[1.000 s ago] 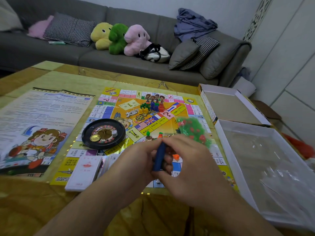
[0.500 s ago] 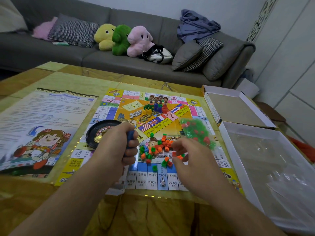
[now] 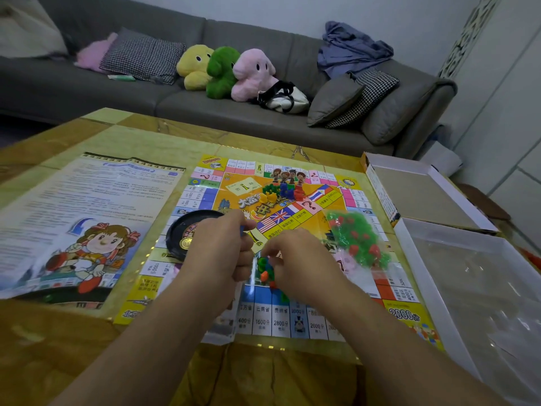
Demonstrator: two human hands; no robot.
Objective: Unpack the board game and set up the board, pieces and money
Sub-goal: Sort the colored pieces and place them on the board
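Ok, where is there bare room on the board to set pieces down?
Free: the flag band between the roulette wheel and the bag of houses. Crowded: around both hands, left hand and right hand, where loose pieces lie.

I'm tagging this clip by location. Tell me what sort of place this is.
Most likely a home living room. A grey sofa with three plush toys and cushions stands behind a low table, where a board game is spread out beside its open box.
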